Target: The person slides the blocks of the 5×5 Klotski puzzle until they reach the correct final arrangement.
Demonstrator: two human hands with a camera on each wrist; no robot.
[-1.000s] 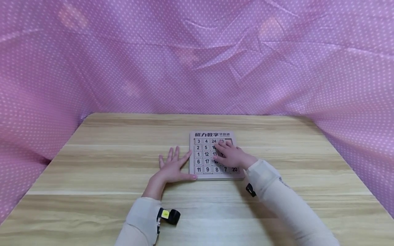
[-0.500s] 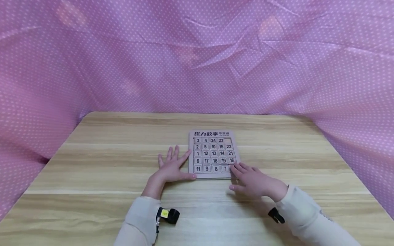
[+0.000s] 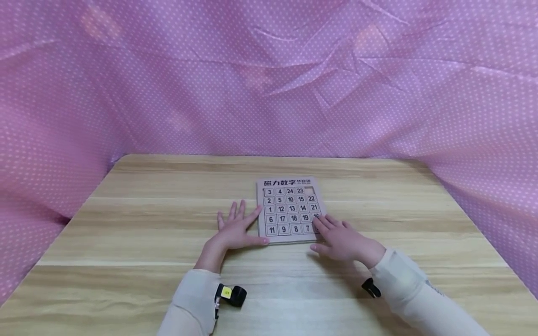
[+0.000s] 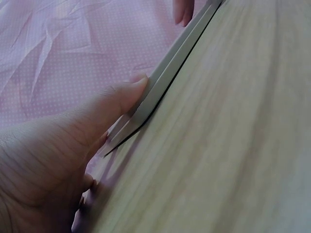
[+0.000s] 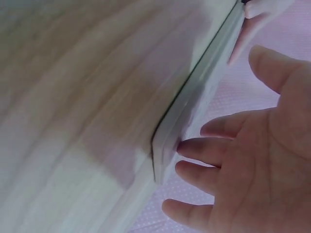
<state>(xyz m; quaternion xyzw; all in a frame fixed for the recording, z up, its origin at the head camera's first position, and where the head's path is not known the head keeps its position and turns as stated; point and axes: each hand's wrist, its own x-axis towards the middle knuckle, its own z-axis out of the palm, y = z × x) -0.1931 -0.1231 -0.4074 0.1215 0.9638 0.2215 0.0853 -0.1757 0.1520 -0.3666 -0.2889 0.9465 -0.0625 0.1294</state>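
Observation:
A flat number sliding puzzle [image 3: 289, 182] lies on the wooden table, its square tiles in rows with one vacant slot at the top right corner. My left hand [image 3: 233, 233] rests spread at the puzzle's left side, index fingertip at the left edge and thumb [image 4: 131, 90] on the near left corner. My right hand [image 3: 344, 240] reaches over the near right corner with fairly straight fingers. They cover the bottom right tile and part of the 16 tile [image 3: 316, 216]. In the right wrist view a fingertip of that hand meets the puzzle's face near its corner [image 5: 163, 155].
The pale wooden table [image 3: 168, 182] spreads out around the puzzle. Pink polka-dot cloth [image 3: 269, 93] hangs behind it and along both sides. Each sleeved wrist carries a small black camera, one on the left [image 3: 237, 296] and one on the right [image 3: 371, 288].
My right hand has gone from over the puzzle's right-hand tiles down to its near right corner, then slightly up and left. The puzzle has turned slightly counterclockwise. My left hand stays put.

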